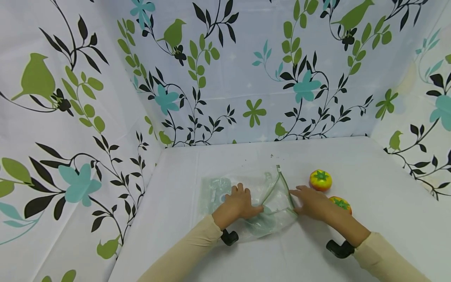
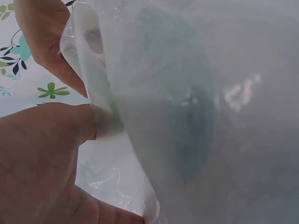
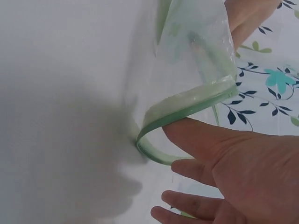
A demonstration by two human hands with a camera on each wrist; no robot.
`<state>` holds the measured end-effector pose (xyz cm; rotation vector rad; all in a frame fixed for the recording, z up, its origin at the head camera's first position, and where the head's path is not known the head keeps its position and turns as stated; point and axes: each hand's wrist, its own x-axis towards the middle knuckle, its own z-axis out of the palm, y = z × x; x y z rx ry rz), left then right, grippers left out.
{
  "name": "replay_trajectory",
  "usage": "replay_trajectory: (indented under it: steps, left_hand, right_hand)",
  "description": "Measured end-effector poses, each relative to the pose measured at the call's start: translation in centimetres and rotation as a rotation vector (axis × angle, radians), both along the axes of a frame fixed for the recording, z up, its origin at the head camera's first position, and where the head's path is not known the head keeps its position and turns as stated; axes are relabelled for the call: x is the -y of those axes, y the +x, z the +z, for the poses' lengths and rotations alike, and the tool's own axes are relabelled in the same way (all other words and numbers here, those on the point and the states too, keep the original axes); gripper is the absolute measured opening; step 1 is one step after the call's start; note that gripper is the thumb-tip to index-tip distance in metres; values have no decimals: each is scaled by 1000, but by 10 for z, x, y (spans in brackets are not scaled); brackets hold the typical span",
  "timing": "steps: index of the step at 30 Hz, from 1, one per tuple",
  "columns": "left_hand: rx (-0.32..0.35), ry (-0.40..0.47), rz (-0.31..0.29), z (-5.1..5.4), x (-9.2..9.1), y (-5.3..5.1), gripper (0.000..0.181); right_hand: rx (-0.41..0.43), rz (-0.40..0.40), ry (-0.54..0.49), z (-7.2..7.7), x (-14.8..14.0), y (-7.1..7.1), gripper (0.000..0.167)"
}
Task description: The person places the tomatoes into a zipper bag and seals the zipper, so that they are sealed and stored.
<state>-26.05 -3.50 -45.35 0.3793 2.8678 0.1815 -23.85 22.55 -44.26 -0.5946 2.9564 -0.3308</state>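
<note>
A clear plastic zip bag (image 1: 260,231) lies on the white table, its mouth spread into a triangle edged by a green zip strip (image 3: 191,108). My left hand (image 1: 239,203) rests on the bag with fingers spread, the thumb at the near edge of the mouth; in the left wrist view the thumb tip is behind the film. On the other side of the mouth is my right hand (image 1: 311,201), its thumb and forefinger touching the green strip, the other fingers apart. A greenish patch (image 2: 182,93) shows through the film.
Two red and yellow toy tomatoes (image 1: 320,180) with green leaf tops sit right of the bag; the nearer tomato (image 1: 341,204) is partly hidden by my right forearm. Patterned cloth (image 1: 225,90) hangs behind the table and at both sides.
</note>
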Motion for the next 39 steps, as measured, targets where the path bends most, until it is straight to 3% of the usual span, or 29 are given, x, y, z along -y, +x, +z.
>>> replay_trajectory:
  steps: [9, 15, 23, 33, 39]
  left_hand:
    - [16, 4, 9, 1, 2, 0, 80]
    - [12, 3, 12, 0, 2, -1, 80]
    - [11, -3, 0, 1, 2, -1, 81]
    - [27, 6, -5, -3, 2, -3, 85]
    - [35, 3, 5, -2, 2, -3, 88]
  right_hand:
    - [11, -55, -172, 16, -16, -2, 71]
    - [-44, -62, -170, 26, -32, -14, 75]
    - [-48, -107, -168, 39, -62, -24, 76]
    - [89, -191, -206, 30, -99, -32, 86]
    - [108, -190, -208, 22, -113, -38, 87]
